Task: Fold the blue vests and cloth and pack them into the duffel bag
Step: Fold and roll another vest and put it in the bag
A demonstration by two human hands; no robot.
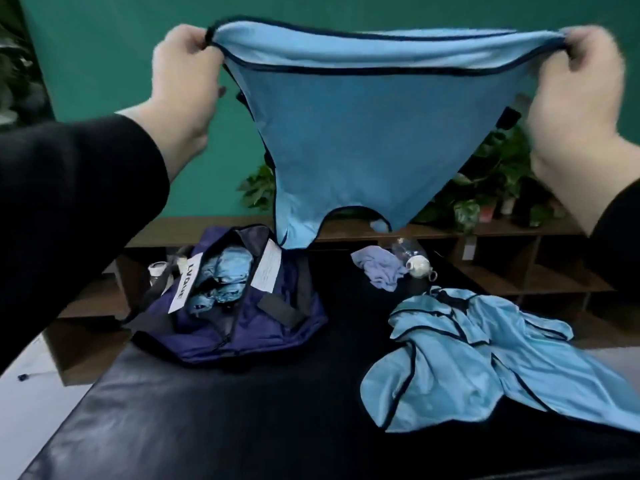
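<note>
Blue vest point(363, 133) held up, left hand point(183, 81) and right hand point(581, 95) pinching top corners. Duffel bag point(242, 327) open below; more vests point(485, 358), cloth point(379, 271), teapot point(419, 263) on black table point(242, 410).

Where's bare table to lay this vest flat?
Bare: the near table, in front of the duffel and left of the vest pile. A narrower strip runs between them. Crowded: far right, around the cloth and teapot.

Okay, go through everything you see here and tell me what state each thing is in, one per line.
Left hand: pinching the vest's corner
Right hand: gripping the other corner
Held vest: spread, hanging in the air
Duffel bag: open, blue fabric inside
Vests on table: crumpled, unfolded
Cloth: bunched up
Teapot: tipped on its side
</note>
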